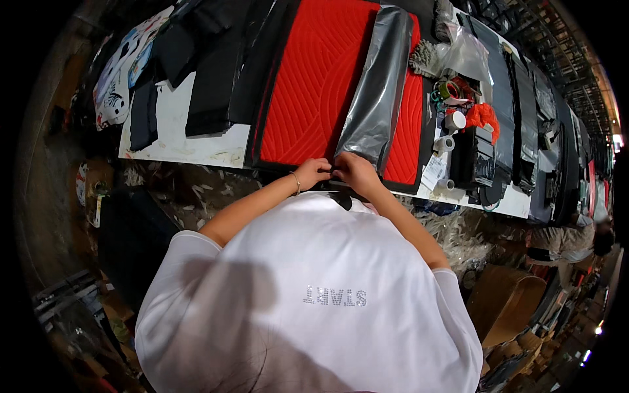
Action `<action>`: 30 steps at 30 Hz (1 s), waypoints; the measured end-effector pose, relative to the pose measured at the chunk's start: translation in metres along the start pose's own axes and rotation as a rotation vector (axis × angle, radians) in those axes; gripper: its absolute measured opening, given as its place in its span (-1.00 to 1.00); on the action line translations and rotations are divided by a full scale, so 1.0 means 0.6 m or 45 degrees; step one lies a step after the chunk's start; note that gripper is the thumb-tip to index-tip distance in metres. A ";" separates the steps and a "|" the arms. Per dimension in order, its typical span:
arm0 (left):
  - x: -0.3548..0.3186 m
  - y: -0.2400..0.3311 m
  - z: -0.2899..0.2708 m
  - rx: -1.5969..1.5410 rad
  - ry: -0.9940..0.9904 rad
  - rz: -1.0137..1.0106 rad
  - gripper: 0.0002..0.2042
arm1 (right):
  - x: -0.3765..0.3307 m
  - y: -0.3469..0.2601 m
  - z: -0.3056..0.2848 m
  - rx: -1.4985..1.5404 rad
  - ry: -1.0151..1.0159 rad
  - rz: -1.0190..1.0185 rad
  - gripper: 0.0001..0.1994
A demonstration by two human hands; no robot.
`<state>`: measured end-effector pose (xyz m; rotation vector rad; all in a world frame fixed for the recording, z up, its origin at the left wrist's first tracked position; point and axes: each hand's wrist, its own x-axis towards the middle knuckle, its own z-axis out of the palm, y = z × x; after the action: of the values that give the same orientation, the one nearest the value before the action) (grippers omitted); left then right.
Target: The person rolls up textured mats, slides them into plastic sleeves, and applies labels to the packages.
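Observation:
A red quilted mat (314, 85) with a black border lies in front of me, its near edge at the table's front. Along its right part runs a folded strip of shiny grey plastic film (380, 85), narrowing toward me. My right hand (357, 171) is closed at the near end of the film, fingers curled over it. Close beside it, my left hand (312, 175) has its fingers bent together at the mat's near edge. What the left fingertips pinch, if anything, is too small to make out.
Stacked folded black bags (219, 92) lie left on the white table (223, 147). To the right are white rolls (455, 120), tape rolls (449, 90), an orange-red plastic bag (483, 120) and a black box (473, 157). Plastic scraps (458, 239) litter the floor beside a brown carton (508, 301).

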<state>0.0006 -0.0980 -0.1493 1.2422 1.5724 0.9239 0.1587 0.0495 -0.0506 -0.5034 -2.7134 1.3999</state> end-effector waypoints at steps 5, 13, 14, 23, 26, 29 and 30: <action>-0.007 0.010 0.006 -0.303 0.059 0.006 -0.87 | 0.005 0.035 0.047 -0.202 0.081 -0.238 -0.82; -0.009 0.044 -0.009 -0.501 -0.160 -0.372 -0.91 | -0.195 0.115 0.008 1.369 0.363 0.819 -0.92; -0.014 0.068 -0.014 -0.573 -0.167 -0.412 -0.92 | -0.260 0.182 0.010 1.426 0.241 0.855 -0.88; -0.003 0.073 -0.044 1.154 0.348 0.149 -0.21 | -0.407 0.229 -0.022 -0.706 0.161 1.067 -0.39; 0.050 0.076 -0.066 1.578 0.228 0.597 -0.12 | -0.236 0.149 -0.052 -0.939 0.530 0.210 -0.24; 0.097 0.105 -0.073 1.616 -0.063 0.805 -0.25 | -0.145 0.127 -0.054 -1.015 0.404 -0.095 -0.32; 0.108 0.091 -0.077 1.560 -0.150 0.754 -0.27 | -0.130 0.141 -0.050 -0.992 0.300 -0.156 -0.39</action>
<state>-0.0324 -0.0238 -0.0967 2.6407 1.7086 0.0813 0.2604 0.0947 -0.0924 -0.4693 -2.9233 0.1862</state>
